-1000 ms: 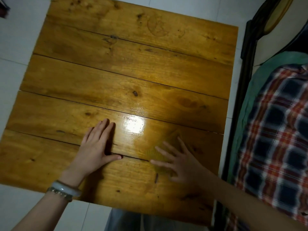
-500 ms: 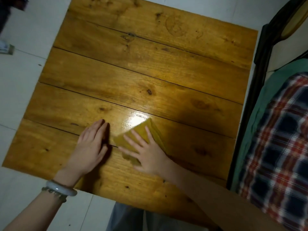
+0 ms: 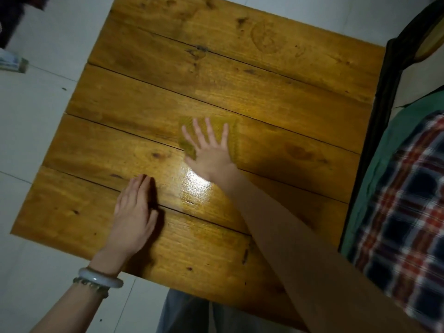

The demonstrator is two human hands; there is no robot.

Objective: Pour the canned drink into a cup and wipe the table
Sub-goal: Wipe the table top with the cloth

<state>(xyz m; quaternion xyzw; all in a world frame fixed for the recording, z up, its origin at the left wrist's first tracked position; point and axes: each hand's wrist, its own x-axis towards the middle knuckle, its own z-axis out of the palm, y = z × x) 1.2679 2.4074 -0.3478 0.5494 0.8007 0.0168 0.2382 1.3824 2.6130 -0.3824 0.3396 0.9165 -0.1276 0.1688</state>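
Note:
A square wooden plank table (image 3: 276, 97) fills the view. My right hand (image 3: 210, 150) lies flat with fingers spread on a yellow-green wiping cloth (image 3: 231, 138), pressing it onto the middle of the table. My left hand (image 3: 134, 212) rests palm down on the near left part of the table, fingers together, holding nothing. Bracelets circle the left wrist. A wet shine (image 3: 195, 186) shows on the wood just behind the right hand. No can or cup is in view.
A dark wooden bed frame (image 3: 374, 145) runs along the table's right edge, with a green sheet and a plaid blanket (image 3: 408, 224) on it. White floor tiles (image 3: 36, 116) surround the table at left and front. A small object (image 3: 12, 63) lies on the floor at far left.
My right hand slid the cloth first left toward my left hand, then forward and right to the table's middle. The left hand stayed put. The camera view shifted.

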